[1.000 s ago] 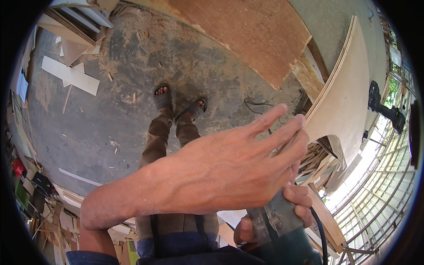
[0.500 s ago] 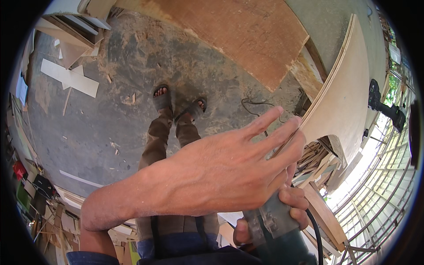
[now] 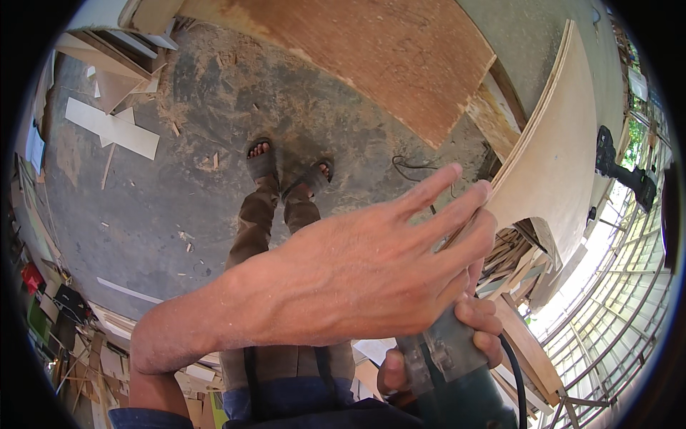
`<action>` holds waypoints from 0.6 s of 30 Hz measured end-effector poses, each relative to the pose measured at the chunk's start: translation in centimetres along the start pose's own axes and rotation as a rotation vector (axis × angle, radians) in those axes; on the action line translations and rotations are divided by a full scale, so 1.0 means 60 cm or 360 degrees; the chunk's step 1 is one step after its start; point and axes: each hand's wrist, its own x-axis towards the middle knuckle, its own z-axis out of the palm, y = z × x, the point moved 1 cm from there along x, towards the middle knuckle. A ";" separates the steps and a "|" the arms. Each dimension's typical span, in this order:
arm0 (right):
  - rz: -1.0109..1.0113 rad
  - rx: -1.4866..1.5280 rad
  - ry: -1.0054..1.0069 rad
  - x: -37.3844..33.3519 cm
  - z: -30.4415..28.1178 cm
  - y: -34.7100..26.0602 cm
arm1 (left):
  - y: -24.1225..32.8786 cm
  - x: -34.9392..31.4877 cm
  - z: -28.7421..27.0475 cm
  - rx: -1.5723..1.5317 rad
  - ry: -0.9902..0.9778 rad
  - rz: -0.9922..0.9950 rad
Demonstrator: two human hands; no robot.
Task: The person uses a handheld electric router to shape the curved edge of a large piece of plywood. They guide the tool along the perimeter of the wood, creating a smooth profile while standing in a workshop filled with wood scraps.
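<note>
My left hand [image 3: 357, 268] reaches across from the left, back upward, its fingers stretched out and slightly spread. Its fingertips lie by the edge of a curved pale plywood panel [image 3: 554, 157]; whether they press on it I cannot tell. The thumb is hidden beneath. Below it, my right hand [image 3: 480, 325] is wrapped round the body of a dark green power tool [image 3: 457, 393] with a cloudy clear cover, likely a trim router. Its thumb shows on one side and its fingers on the other. My left hand hides the tool's working end.
A black cordless drill [image 3: 625, 168] lies on the right beyond the panel. A brown plywood sheet [image 3: 400, 64] is ahead. A black cord [image 3: 516, 372] runs beside the tool. Wood offcuts [image 3: 509, 257] pile under the panel; white strips [image 3: 114, 127] lie on the dusty floor [image 3: 193, 164].
The power tool and my right hand have shifted slightly right. My left hand has moved a little up and to the right at the fingertips.
</note>
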 end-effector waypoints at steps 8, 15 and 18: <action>-0.0080 0.0078 -0.0056 0.011 -0.001 0.009 | -0.004 0.007 -0.004 0.0033 0.0018 0.0009; -0.0117 0.0088 -0.0075 0.020 0.000 0.011 | -0.008 0.011 -0.010 0.0030 0.0024 0.0043; -0.0073 0.0094 -0.0017 0.016 0.003 0.013 | -0.010 0.015 -0.011 0.0048 0.0041 0.0056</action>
